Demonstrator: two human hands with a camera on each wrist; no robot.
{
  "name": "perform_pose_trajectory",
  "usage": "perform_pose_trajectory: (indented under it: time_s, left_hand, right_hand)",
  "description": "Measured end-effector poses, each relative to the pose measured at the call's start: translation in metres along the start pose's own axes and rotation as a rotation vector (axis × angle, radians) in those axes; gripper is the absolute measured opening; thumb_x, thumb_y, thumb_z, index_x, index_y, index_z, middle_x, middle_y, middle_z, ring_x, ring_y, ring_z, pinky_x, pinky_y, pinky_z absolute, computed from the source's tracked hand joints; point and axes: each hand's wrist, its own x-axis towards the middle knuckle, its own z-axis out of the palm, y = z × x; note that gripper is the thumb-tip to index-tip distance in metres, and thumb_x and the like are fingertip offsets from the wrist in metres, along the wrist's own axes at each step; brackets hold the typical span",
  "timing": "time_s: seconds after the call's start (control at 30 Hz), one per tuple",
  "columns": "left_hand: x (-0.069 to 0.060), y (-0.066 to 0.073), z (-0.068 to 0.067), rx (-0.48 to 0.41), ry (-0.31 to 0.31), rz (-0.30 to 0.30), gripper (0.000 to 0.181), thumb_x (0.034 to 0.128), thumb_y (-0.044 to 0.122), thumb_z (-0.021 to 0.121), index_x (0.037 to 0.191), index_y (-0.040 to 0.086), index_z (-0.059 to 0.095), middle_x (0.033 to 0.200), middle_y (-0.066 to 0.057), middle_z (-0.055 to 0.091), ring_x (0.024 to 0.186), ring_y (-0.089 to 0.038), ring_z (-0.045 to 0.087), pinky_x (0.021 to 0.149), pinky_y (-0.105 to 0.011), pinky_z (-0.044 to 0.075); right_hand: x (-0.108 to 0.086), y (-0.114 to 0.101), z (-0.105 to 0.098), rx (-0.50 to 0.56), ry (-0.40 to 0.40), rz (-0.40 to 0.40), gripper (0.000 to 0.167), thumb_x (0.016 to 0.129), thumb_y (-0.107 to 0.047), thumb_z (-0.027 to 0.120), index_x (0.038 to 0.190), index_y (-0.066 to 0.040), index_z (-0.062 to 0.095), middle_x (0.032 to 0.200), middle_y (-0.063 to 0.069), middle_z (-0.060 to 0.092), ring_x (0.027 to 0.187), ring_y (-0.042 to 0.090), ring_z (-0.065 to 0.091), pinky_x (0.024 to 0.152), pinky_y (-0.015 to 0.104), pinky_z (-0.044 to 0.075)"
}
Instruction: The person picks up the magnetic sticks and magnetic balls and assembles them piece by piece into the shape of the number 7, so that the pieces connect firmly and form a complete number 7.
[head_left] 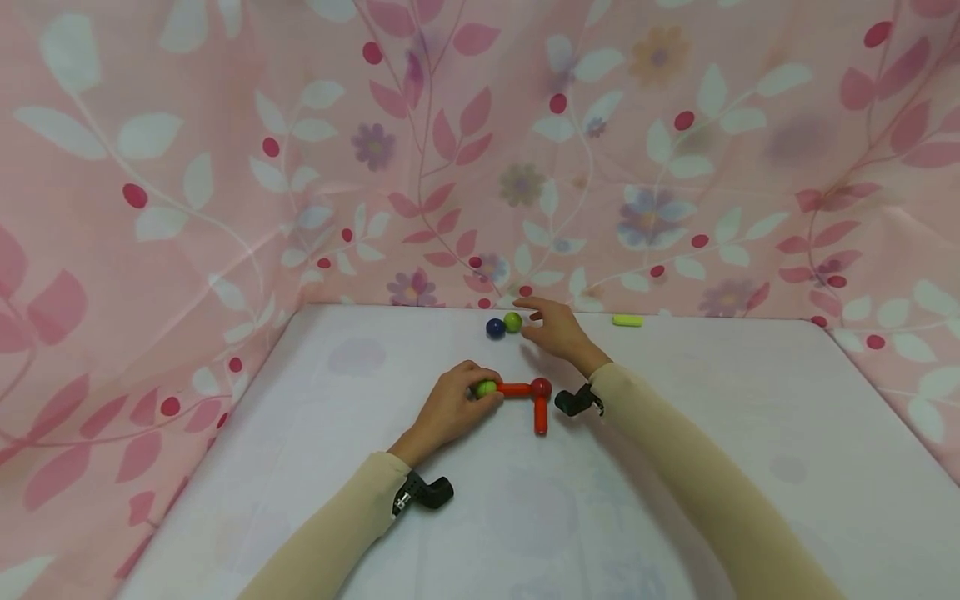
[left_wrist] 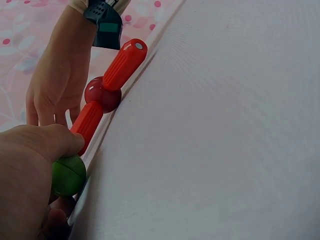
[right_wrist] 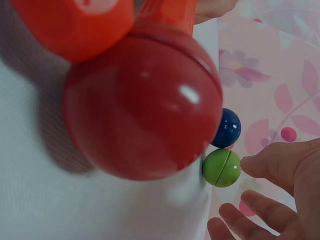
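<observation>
My left hand (head_left: 448, 408) grips a green ball (head_left: 486, 388) at one end of a joined piece. From that ball a red rod (head_left: 515, 390) runs right to a red ball (head_left: 541, 387). A second red rod (head_left: 541, 418) sticks out of the red ball toward the front, forming a corner. Farther back, my right hand (head_left: 558, 335) hovers with spread fingers just right of a loose green ball (head_left: 512, 322). Between its thumb and fingers nothing is held; in the right wrist view the thumb (right_wrist: 272, 162) lies close beside that ball. Contact there is unclear.
A dark blue ball (head_left: 495, 328) sits against the loose green one. Toward the back edge, to the right, lies a short yellow-green bar (head_left: 627, 320). The white table (head_left: 735, 417) ends at a pink floral cloth (head_left: 600, 167) hanging behind it.
</observation>
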Motion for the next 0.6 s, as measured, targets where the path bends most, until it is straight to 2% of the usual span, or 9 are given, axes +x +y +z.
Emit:
perform_pose_trajectory:
  time_s: [0.43,0.6]
  left_hand:
    - [0.0,0.0,-0.002,-0.01,0.004,0.006,0.015,0.0935,0.023,0.079,0.108,0.02,0.078,0.102,0.004,0.063,0.09,-0.016,0.057,0.079,-0.035,0.048]
    - [0.0,-0.001,0.0,-0.014,0.0,0.01,0.015,0.0937,0.023,0.079,0.109,0.021,0.077,0.102,0.004,0.063,0.09,-0.016,0.057,0.079,-0.035,0.047]
  right_hand:
    - [0.011,-0.001,-0.002,-0.071,-0.09,-0.018,0.053,0.097,-0.004,0.064,0.149,-0.007,0.055,0.156,0.018,0.046,0.128,0.04,0.056,0.102,0.053,0.048]
    - [0.014,0.002,-0.001,-0.084,-0.102,-0.059,0.05,0.098,-0.002,0.058,0.148,-0.004,0.056,0.154,0.018,0.048,0.129,0.041,0.056,0.105,0.055,0.044]
